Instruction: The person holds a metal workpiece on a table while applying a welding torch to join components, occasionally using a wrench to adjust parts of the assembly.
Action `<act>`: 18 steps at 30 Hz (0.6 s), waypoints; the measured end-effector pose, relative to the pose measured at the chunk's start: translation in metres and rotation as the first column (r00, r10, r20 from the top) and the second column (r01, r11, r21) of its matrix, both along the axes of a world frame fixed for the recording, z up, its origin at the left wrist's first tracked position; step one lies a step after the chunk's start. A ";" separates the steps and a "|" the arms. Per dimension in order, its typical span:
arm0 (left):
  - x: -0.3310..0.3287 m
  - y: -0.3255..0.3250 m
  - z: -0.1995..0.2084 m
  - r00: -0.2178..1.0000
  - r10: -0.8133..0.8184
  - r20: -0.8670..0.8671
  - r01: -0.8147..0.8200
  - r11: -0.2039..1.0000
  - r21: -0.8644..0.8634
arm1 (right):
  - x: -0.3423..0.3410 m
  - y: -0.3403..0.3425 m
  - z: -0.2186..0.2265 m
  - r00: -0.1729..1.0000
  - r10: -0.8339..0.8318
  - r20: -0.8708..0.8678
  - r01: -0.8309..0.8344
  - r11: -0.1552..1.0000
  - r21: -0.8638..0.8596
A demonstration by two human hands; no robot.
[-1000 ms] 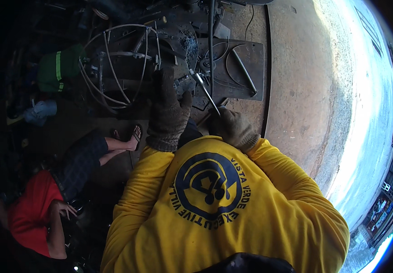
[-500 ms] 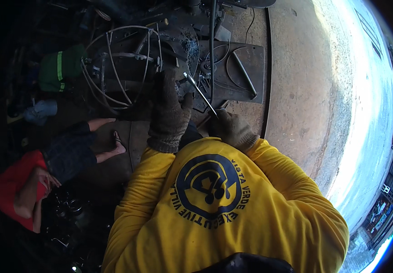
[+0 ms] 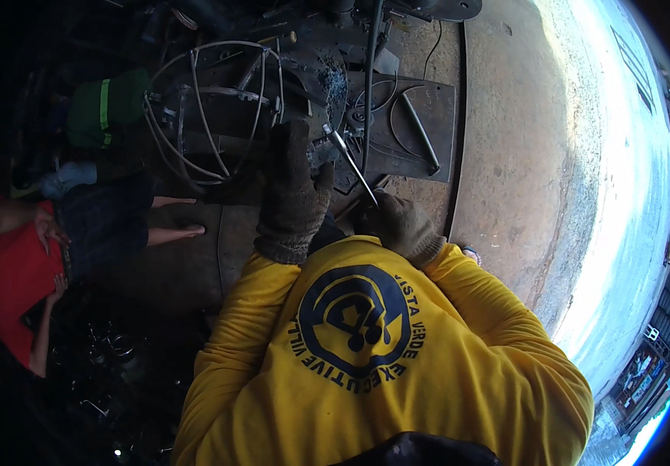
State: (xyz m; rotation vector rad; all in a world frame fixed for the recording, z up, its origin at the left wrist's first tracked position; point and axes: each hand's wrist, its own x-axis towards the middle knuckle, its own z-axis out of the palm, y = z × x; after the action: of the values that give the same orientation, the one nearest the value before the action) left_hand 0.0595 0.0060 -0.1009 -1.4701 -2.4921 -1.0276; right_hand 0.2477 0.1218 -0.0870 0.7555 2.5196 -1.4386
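Both my hands wear brown knitted work gloves. My right hand (image 3: pixel 403 221) is closed around the lower end of a slim, shiny metal wrench (image 3: pixel 353 163). Its wider head points up and left, beside a small grey metal piece (image 3: pixel 318 151). That piece lies between the fingers and thumb of my left hand (image 3: pixel 291 190), whose fingers point away from me and bend over something dark. What they grip is mostly hidden by the glove and shadow. Beyond my left hand stands a round cage frame of thin bent metal bars (image 3: pixel 205 109).
A dark metal plate (image 3: pixel 437 113) carries a metal tube (image 3: pixel 420 133) and bent rods. A dark upright pole (image 3: pixel 372 70) rises ahead. At left stands a person in a red top (image 3: pixel 13 268), near a green bag (image 3: pixel 110 113). Concrete floor (image 3: pixel 506 155) stretches right.
The co-worker at left has moved farther left, with hands now apart at the waist and chest. The wrench head has swung slightly right. My left hand stays almost where it was.
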 end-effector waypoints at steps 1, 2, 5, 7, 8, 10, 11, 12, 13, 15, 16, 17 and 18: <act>0.000 0.000 -0.001 1.000 -0.003 -0.011 0.003 1.000 0.003 | -0.002 0.001 0.000 0.999 0.040 0.024 -0.040 0.999 0.000; 0.000 0.000 0.001 1.000 0.004 0.009 -0.004 1.000 0.006 | -0.006 0.006 0.003 0.996 0.074 0.051 -0.074 0.997 0.007; -0.001 -0.001 0.002 0.998 0.014 0.063 -0.014 1.000 0.002 | -0.002 0.003 0.001 0.997 0.050 0.065 -0.050 0.999 0.006; 0.001 -0.004 -0.003 0.996 0.009 0.091 -0.007 1.000 -0.022 | -0.002 0.001 -0.006 0.998 0.047 0.030 -0.048 0.999 0.015; 0.002 -0.004 0.000 0.993 0.011 0.113 -0.011 1.000 -0.004 | -0.003 0.004 -0.009 0.998 0.066 0.007 -0.066 0.997 0.035; 0.002 -0.003 0.007 0.987 0.013 0.159 -0.018 0.999 0.032 | 0.002 0.002 -0.013 0.997 0.062 -0.042 -0.060 0.996 0.064; 0.001 -0.004 0.004 0.990 0.011 0.141 -0.015 1.000 0.027 | 0.003 -0.002 -0.017 0.996 0.044 -0.073 -0.039 0.997 0.071; 0.000 -0.006 -0.002 0.992 0.010 0.122 -0.013 1.000 0.021 | 0.004 -0.004 -0.019 0.994 0.027 -0.105 -0.019 0.997 0.078; -0.001 -0.007 -0.005 0.995 0.009 0.103 -0.011 1.000 0.016 | 0.003 -0.001 -0.020 0.993 0.050 -0.109 -0.042 0.996 0.075; 0.001 -0.006 0.000 0.992 0.027 0.121 -0.032 0.999 0.035 | 0.002 0.004 -0.015 0.991 0.091 -0.102 -0.085 0.994 0.064; 0.003 -0.007 0.002 0.991 0.037 0.130 -0.043 0.998 0.045 | 0.003 0.002 -0.012 0.994 0.086 -0.067 -0.082 0.995 0.056; 0.002 -0.007 0.001 0.992 0.032 0.125 -0.037 0.999 0.036 | 0.001 0.001 -0.009 0.996 0.085 -0.042 -0.082 0.995 0.053; 0.001 -0.008 -0.001 0.992 0.027 0.121 -0.031 0.999 0.027 | -0.001 0.001 -0.007 0.996 0.083 -0.017 -0.083 0.995 0.051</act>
State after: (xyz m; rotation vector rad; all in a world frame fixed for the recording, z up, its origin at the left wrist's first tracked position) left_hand 0.0606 -0.0025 -0.1022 -1.4000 -2.5593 -1.1751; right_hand 0.2469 0.1226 -0.0940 0.6397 2.5775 -1.3671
